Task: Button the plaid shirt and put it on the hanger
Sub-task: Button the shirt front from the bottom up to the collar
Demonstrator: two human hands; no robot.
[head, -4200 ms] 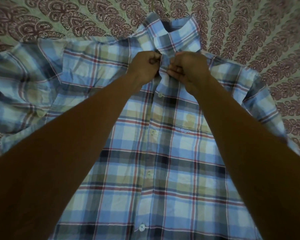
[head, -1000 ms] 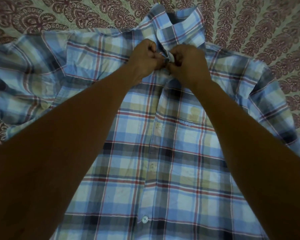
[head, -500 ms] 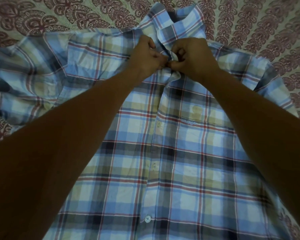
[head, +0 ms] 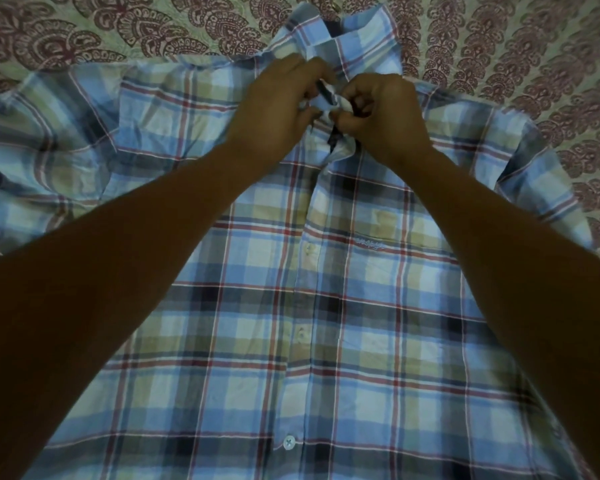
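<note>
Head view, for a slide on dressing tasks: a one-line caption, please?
The left hand and right hand pinch the plaid shirt below its collar, spread on a patterned bedspread.

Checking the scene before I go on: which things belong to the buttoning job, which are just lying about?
Job: plaid shirt; left hand and right hand, pinching its front edges below the collar; white button.
Lying about: patterned bedspread under the shirt. No hanger in view.

Blue-plaid shirt (head: 326, 341) on maroon-paisley bedspread (head: 84, 26).

Patterned bedspread (head: 499, 36), pale green with maroon paisley motifs, covering whole surface.
</note>
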